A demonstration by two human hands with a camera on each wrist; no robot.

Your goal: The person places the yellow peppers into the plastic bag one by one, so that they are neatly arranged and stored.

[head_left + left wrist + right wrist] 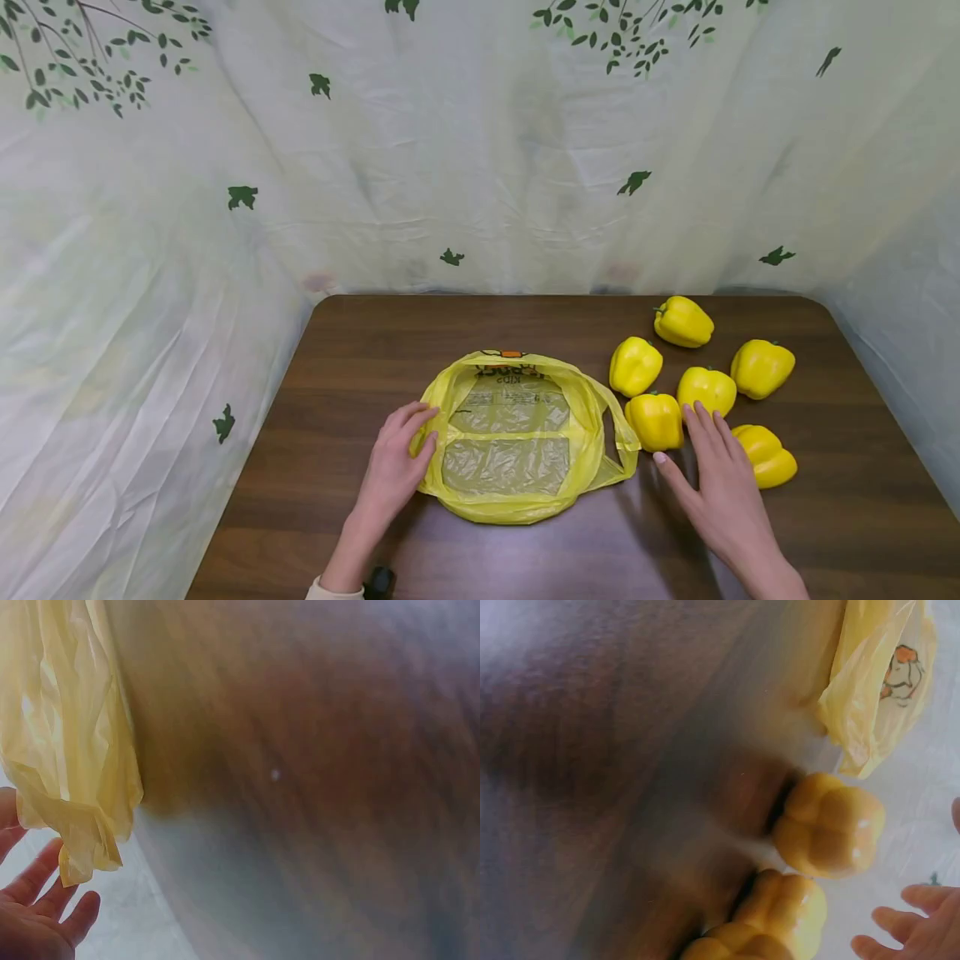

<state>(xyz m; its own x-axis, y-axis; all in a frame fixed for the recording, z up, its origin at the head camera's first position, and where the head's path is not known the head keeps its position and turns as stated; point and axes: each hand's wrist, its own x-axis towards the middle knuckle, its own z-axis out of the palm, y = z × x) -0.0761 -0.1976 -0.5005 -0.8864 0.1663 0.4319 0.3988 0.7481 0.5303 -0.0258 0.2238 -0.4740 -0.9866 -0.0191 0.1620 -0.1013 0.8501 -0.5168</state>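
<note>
Seeing a yellow plastic bag (pixel 506 467) lying wide-mouthed on the brown table (pixel 360 350), and touching its left rim with the left hand (pixel 393 462), fingers relaxed. Holding the right hand (pixel 723 500), with straight, spread fingers, at six yellow peppers (pixel 636 367) to the right of the bag, not being able to tell about contact. Facing, behind the table, a pale leaf-printed cloth (pixel 525 183).

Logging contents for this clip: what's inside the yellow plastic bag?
Through the open mouth of the yellow bag, only its crinkled inner plastic shows; no items are visible there. Anything under its folds is hidden.
</note>
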